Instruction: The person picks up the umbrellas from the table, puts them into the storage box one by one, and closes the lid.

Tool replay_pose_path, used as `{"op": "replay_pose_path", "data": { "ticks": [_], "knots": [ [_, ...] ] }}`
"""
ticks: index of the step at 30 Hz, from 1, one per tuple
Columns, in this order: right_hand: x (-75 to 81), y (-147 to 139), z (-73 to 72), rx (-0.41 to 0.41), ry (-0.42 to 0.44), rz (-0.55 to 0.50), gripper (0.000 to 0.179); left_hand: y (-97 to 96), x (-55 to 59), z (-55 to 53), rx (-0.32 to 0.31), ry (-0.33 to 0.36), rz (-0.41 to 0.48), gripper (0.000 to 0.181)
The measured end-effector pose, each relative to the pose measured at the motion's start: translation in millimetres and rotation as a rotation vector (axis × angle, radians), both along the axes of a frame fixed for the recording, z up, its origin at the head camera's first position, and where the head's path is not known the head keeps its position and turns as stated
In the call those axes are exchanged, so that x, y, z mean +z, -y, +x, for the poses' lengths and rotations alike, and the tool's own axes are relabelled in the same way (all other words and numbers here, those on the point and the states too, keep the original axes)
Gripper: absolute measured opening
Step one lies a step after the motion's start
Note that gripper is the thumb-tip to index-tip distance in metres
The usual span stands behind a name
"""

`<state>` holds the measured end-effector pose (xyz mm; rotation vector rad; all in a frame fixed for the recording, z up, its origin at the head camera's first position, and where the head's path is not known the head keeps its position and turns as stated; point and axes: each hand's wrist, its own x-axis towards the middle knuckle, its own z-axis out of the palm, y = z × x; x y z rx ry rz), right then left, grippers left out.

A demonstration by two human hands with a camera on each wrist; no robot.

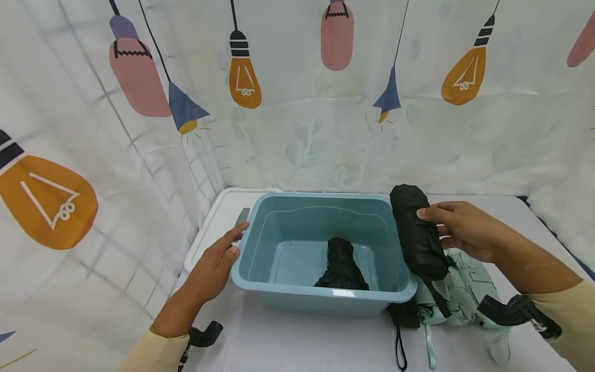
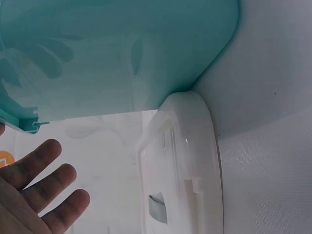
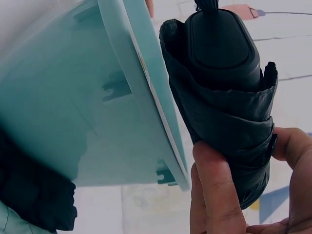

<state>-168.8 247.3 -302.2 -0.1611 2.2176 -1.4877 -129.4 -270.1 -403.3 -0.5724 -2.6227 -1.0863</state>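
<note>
My right hand (image 1: 465, 227) grips a black folded umbrella (image 1: 416, 232) between thumb and fingers, above the right rim of a blue plastic bin (image 1: 316, 297). Its handle end and a bit of cord show in the right wrist view, where fingers (image 3: 219, 190) press one side. Inside the bin lies another black folded umbrella (image 1: 343, 266). At the bin's left rim, my left hand (image 1: 211, 266) rests with fingers extended; the left wrist view shows three spread fingers (image 2: 51, 180) apart from the bin wall.
Right of the bin lie light green folded umbrellas (image 1: 469, 289) and a black one (image 1: 403, 315) with a wrist loop, partly hidden. A white lid-like piece (image 1: 209, 232) with a grey latch lies behind and left of the bin. Patterned curtains (image 1: 297, 129) hang around the white table (image 1: 279, 341).
</note>
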Motion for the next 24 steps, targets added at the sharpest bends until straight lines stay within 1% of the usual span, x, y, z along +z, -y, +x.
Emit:
{"op": "replay_pose_path", "data": {
  "ticks": [11, 24],
  "knots": [
    [0.7, 8.4, -1.1, -0.005, -0.002, 0.035, 0.085, -0.6, 0.5, 1.0, 0.004, 0.001, -0.003, 0.051],
    [0.7, 13.5, -2.5, 0.013, -0.015, 0.017, 0.084, -1.2, 1.2, 0.6, 0.001, -0.003, -0.008, 0.051]
  ]
}}
